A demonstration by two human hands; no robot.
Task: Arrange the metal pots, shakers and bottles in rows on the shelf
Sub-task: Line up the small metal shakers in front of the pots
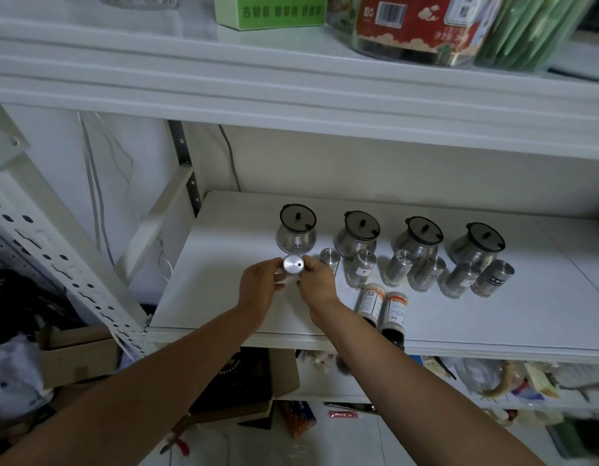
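Observation:
Several metal pots with dark lids stand in a back row on the white shelf [224,297], the leftmost pot [296,232] just behind my hands. In front of them runs a row of several metal shakers [360,272]. My left hand [259,287] and my right hand [320,284] together pinch one more metal shaker [293,264] at the left end of that row, its round top facing the camera. Two dark bottles with white and orange labels [395,312] stand at the shelf's front edge, right beside my right forearm.
The shelf above carries a green box [269,10], a red-labelled jar [415,25] and a green bundle. A perforated metal upright [56,250] stands at the left. Cardboard boxes and clutter fill the floor and the lower shelf [325,381].

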